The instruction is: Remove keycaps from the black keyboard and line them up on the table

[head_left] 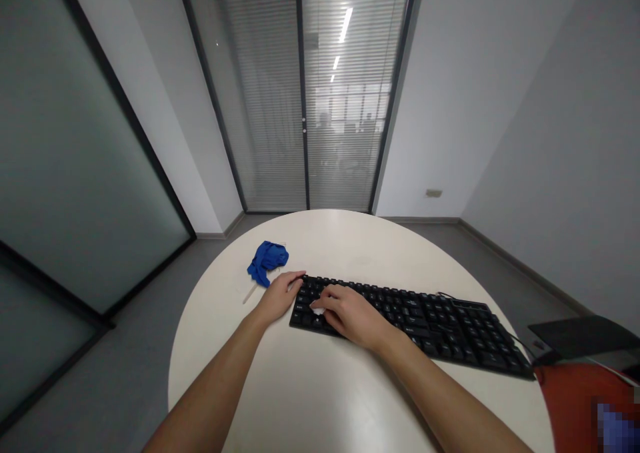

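a black keyboard (415, 319) lies across a round white table (310, 386); the left hand (280, 296) lies open, steadying its near end, while the right hand (350, 314) presses, fingers curled, on keys. beyond the left hand, crumpled blue cloth (267, 258).

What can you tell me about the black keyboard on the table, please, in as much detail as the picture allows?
The keyboard is a full-size black one, plastic by its look, with a separate number block at its right end. It lies flat on the round white table, set at a slant, its right end nearer the table's edge. A dark cable leaves its far right side. The left hand holds its left end, and the right hand rests on the left keys, where something small and white shows beneath the fingers.
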